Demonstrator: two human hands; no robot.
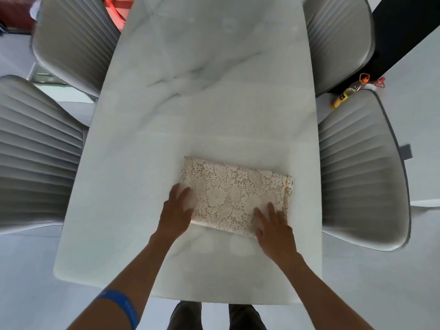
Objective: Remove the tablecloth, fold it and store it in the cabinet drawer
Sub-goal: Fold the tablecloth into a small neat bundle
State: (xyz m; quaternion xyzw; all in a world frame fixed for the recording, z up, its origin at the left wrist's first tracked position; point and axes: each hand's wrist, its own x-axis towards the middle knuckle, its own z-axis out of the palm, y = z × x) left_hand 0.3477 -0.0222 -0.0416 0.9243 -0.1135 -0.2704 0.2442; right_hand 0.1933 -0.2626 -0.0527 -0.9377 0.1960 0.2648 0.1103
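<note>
Shoes (215, 316) at bottom edge. Both hands flat, fingers spread, gripping nothing: left hand (177, 208) on tablecloth (234, 195) left end, right hand (273, 225) on lower-right corner. Cloth folded, frame centre, on table (214, 91). Press creases evenly, then lift from beneath.

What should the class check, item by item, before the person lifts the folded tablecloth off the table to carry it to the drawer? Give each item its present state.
1. Tablecloth folded into a compact rectangle: ok.
2. Cloth fully off the rest of the marble table: ok.
3. Left hand on the cloth's left edge: ok.
4. Right hand on the near right corner: ok.
5. Layers aligned at the right edge: cannot tell, a little unevenness shows.
6. Cabinet drawer open and ready: cannot tell, not in view.
</note>
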